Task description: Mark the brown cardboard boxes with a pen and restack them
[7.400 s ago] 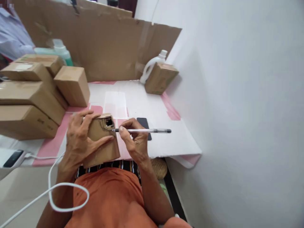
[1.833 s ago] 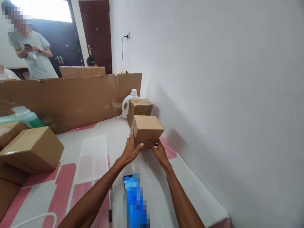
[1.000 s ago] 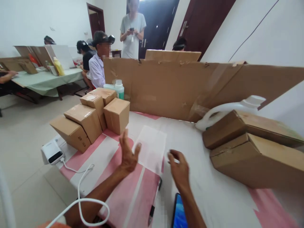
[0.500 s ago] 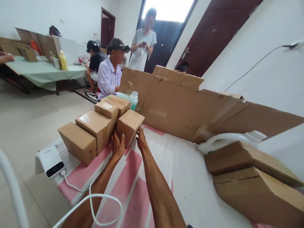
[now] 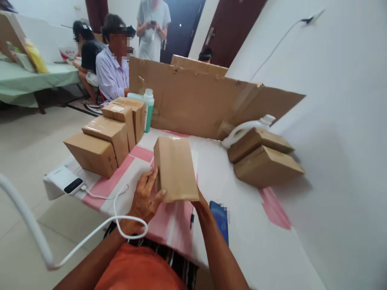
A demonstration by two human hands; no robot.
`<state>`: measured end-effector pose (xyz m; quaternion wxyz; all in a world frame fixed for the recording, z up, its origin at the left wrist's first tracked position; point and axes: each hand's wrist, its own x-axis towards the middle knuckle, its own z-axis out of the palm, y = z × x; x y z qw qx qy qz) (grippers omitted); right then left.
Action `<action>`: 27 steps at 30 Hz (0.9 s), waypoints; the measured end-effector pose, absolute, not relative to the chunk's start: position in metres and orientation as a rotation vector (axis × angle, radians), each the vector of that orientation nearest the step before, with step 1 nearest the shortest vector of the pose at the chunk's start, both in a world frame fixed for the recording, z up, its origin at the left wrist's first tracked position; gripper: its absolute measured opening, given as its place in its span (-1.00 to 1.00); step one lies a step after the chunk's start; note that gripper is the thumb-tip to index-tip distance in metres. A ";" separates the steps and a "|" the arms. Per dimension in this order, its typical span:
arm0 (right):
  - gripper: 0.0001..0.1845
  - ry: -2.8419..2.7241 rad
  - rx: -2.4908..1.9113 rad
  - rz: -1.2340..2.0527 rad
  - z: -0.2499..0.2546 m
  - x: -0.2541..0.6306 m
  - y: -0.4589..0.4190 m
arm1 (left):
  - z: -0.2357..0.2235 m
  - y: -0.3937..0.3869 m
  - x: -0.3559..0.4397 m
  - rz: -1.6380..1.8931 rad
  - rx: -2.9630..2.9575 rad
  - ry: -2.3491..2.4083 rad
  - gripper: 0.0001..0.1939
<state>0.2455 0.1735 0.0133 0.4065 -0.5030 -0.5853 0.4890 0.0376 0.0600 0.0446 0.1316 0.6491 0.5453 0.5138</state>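
Between my hands a brown cardboard box (image 5: 178, 169) is held tilted over the near part of the table. My left hand (image 5: 147, 197) grips its left side, thumb on the near face. My right hand (image 5: 198, 198) is mostly hidden behind the box at its lower right corner, and its fingers do not show. To the left several more cardboard boxes (image 5: 104, 133) stand in a row. A pen (image 5: 192, 220) and a phone (image 5: 220, 221) lie by my right forearm.
A cardboard partition (image 5: 193, 100) runs along the table's back, with a bottle of green liquid (image 5: 148, 110) at its left end. Two boxes (image 5: 269, 167) and a white jug (image 5: 246, 131) are at right. A white power bank (image 5: 65, 179) trails a cable. Several people are beyond.
The box has come away from the left row, toward me and to the right, between both hands. My view has swung down and right, bringing the phone and pen into sight.
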 end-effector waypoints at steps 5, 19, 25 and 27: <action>-0.26 -1.316 -1.227 1.397 0.023 0.243 0.119 | 0.066 0.058 0.029 1.545 1.706 1.589 -0.32; -0.38 -1.379 -1.240 1.352 0.075 0.239 0.044 | 0.088 0.068 0.017 1.479 1.828 1.416 -0.07; -0.33 -1.546 -1.348 1.328 0.092 0.250 0.002 | 0.106 0.058 0.014 1.210 1.767 1.239 -0.20; -0.30 -1.552 -1.354 1.107 0.096 0.252 0.004 | 0.105 0.054 0.015 1.226 1.773 1.217 -0.18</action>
